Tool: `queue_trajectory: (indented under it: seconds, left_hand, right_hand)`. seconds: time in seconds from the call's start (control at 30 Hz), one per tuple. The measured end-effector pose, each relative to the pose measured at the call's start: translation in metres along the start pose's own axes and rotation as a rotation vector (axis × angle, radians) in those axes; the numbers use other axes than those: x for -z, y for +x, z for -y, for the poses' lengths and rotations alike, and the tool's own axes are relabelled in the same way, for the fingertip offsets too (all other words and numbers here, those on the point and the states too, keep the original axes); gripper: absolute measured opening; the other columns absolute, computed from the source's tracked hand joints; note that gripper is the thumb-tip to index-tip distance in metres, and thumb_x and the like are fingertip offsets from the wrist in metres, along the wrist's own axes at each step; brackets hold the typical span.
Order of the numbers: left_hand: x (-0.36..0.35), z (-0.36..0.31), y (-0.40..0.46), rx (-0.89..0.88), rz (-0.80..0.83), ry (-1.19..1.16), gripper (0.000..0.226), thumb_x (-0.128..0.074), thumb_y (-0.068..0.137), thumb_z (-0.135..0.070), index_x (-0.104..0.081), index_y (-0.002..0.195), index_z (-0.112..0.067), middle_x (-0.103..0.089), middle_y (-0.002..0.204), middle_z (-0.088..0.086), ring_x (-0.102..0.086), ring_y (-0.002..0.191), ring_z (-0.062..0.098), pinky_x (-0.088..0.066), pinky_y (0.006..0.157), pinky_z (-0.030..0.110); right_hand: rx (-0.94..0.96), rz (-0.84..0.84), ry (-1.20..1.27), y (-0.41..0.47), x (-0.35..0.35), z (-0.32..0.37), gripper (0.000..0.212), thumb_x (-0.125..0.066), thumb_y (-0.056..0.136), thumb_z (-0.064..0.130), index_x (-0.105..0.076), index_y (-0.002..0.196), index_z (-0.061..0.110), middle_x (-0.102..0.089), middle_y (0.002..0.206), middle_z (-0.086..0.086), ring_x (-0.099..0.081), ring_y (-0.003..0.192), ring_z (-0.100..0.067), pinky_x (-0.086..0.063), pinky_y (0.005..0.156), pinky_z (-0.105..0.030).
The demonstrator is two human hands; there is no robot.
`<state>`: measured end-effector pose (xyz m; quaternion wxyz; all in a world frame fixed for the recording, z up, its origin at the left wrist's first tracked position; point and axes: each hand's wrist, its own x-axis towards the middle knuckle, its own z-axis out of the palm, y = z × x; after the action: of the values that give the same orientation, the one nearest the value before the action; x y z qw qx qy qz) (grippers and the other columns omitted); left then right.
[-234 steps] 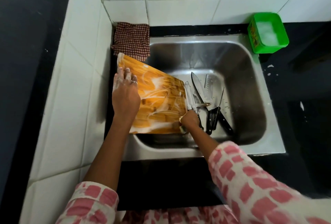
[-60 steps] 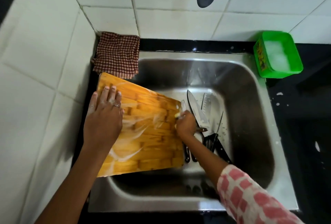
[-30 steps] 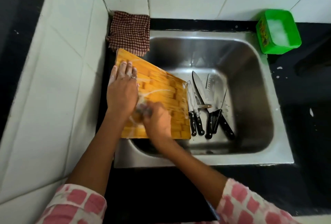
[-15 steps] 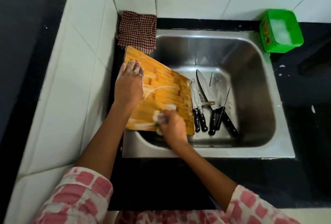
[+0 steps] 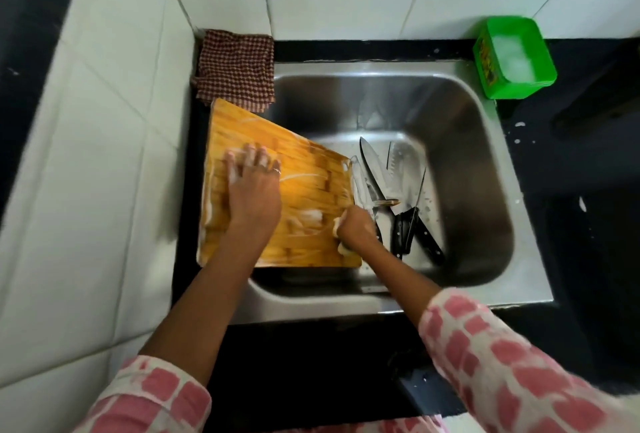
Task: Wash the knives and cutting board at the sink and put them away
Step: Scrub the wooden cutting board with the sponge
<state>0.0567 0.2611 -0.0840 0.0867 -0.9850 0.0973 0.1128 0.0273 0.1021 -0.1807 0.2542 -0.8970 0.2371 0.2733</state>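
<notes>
A checked brown cloth (image 5: 235, 69) lies on the sink's back left corner, against the white tiles. Just below it the wooden cutting board (image 5: 304, 190), streaked with suds, leans tilted over the left rim of the steel sink (image 5: 485, 169). The left hand (image 5: 252, 190) presses flat on the board, fingers spread, soapy, closed on nothing. At the board's right edge the right hand (image 5: 355, 228) has its grip curled tight round a pale scrubber (image 5: 343, 247), rubbing the wood. Just beside it, on the basin floor, the knives (image 5: 391, 197) lie in a loose heap, blades pointing away, black handles toward the person. On the dark desk at the sink's back right corner stands a green tub (image 5: 516, 58) with white foam inside.
</notes>
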Motion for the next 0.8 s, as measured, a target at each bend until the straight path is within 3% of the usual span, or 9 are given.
queue_trajectory:
  seconds: [0.13, 0.23, 0.4, 0.5, 0.63, 0.7, 0.8]
  left_hand:
    - [-0.022, -0.035, -0.005, -0.146, 0.194, 0.036, 0.062, -0.054, 0.089, -0.041, -0.031, 0.144, -0.024, -0.012, 0.157, 0.006, -0.001, 0.146, 0.025, 0.0, 0.11, 0.062]
    - [-0.029, -0.043, -0.006, -0.187, 0.273, 0.108, 0.076, -0.056, 0.084, -0.052, -0.022, 0.147, -0.024, -0.007, 0.158, 0.007, 0.002, 0.146, 0.025, 0.003, 0.112, 0.059]
    - [-0.029, -0.043, -0.006, -0.177, 0.29, 0.103, 0.076, -0.057, 0.084, -0.051, -0.024, 0.146, -0.023, -0.005, 0.158, 0.008, 0.003, 0.146, 0.025, 0.003, 0.112, 0.057]
    - [-0.029, -0.045, -0.005, -0.175, 0.295, 0.099, 0.076, -0.058, 0.084, -0.049, -0.023, 0.147, -0.022, -0.005, 0.158, 0.008, 0.002, 0.146, 0.026, 0.004, 0.112, 0.057]
    - [-0.029, -0.047, -0.005, -0.151, 0.28, 0.08, 0.073, -0.059, 0.085, -0.045, -0.026, 0.145, -0.022, -0.008, 0.158, 0.008, 0.0, 0.146, 0.025, 0.004, 0.112, 0.058]
    - [-0.029, -0.046, -0.006, -0.159, 0.279, 0.08, 0.074, -0.059, 0.084, -0.046, -0.026, 0.145, -0.022, -0.008, 0.158, 0.008, -0.001, 0.146, 0.025, 0.004, 0.112, 0.057]
    - [-0.029, -0.046, -0.006, -0.167, 0.277, 0.084, 0.077, -0.059, 0.084, -0.049, -0.024, 0.146, -0.022, -0.006, 0.158, 0.008, 0.0, 0.146, 0.025, 0.004, 0.112, 0.056]
  right_hand:
    - [-0.002, -0.15, 0.179, 0.054, 0.013, 0.018, 0.024, -0.051, 0.09, 0.007, -0.058, 0.112, 0.002, -0.063, 0.114, -0.015, -0.061, 0.106, -0.031, -0.05, 0.084, -0.035]
    - [0.048, -0.256, 0.216, 0.056, 0.016, 0.019, 0.019, -0.049, 0.091, 0.006, -0.059, 0.107, 0.003, -0.065, 0.107, -0.016, -0.062, 0.1, -0.03, -0.049, 0.08, -0.035]
    - [0.133, 0.002, -0.03, 0.016, -0.001, -0.015, 0.012, -0.057, 0.085, 0.007, -0.059, 0.096, 0.008, -0.065, 0.097, -0.011, -0.063, 0.092, -0.027, -0.052, 0.075, -0.035]
    - [0.154, -0.131, 0.038, 0.048, 0.011, 0.003, 0.014, -0.052, 0.089, 0.005, -0.058, 0.101, 0.011, -0.061, 0.091, -0.007, -0.06, 0.085, -0.021, -0.05, 0.067, -0.03]
    - [0.096, -0.316, 0.219, 0.104, 0.03, 0.031, 0.017, -0.045, 0.09, 0.001, -0.06, 0.097, 0.004, -0.065, 0.099, -0.015, -0.063, 0.092, -0.03, -0.044, 0.069, -0.03]
    - [0.106, -0.315, 0.228, 0.1, 0.024, 0.02, 0.016, -0.044, 0.09, 0.003, -0.06, 0.093, 0.005, -0.066, 0.095, -0.015, -0.063, 0.088, -0.03, -0.048, 0.069, -0.032]
    - [0.186, -0.174, 0.044, 0.055, 0.007, -0.014, 0.014, -0.047, 0.092, 0.008, -0.059, 0.098, 0.006, -0.066, 0.1, -0.014, -0.063, 0.091, -0.03, -0.052, 0.074, -0.037]
